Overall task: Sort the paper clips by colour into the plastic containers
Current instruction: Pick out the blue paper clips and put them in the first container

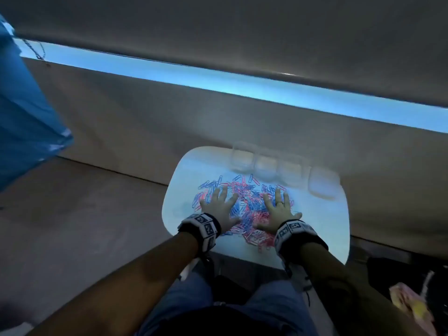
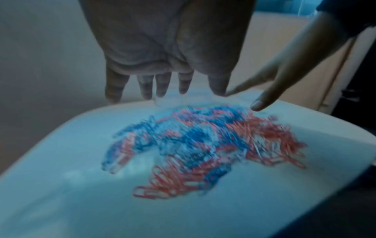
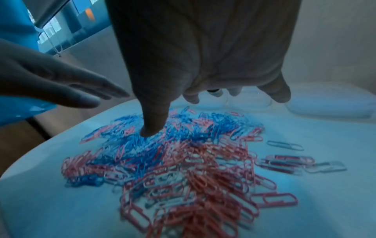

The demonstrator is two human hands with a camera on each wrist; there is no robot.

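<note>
A heap of paper clips (image 1: pixel 244 209), blue, red-pink and white mixed, lies on a small white table (image 1: pixel 184 180). My left hand (image 1: pixel 219 204) is spread flat, palm down, over the heap's left part. My right hand (image 1: pixel 278 209), a ring on one finger, is spread the same way over its right part. Neither hand holds anything. In the left wrist view the left hand (image 2: pixel 162 61) hovers just above the clips (image 2: pixel 203 148). In the right wrist view the right thumb (image 3: pixel 154 122) points down into the clips (image 3: pixel 183 169). Several clear plastic containers (image 1: pixel 286 169) stand in a row along the table's far edge.
A grey wall with a lit blue strip (image 1: pixel 218 78) rises behind the table. Blue fabric (image 1: pixel 26 122) hangs at the left. Wooden floor (image 1: pixel 72 214) surrounds the table. My knees in jeans (image 1: pixel 242 306) sit under its near edge. A pink and yellow object (image 1: pixel 409 301) lies at the right.
</note>
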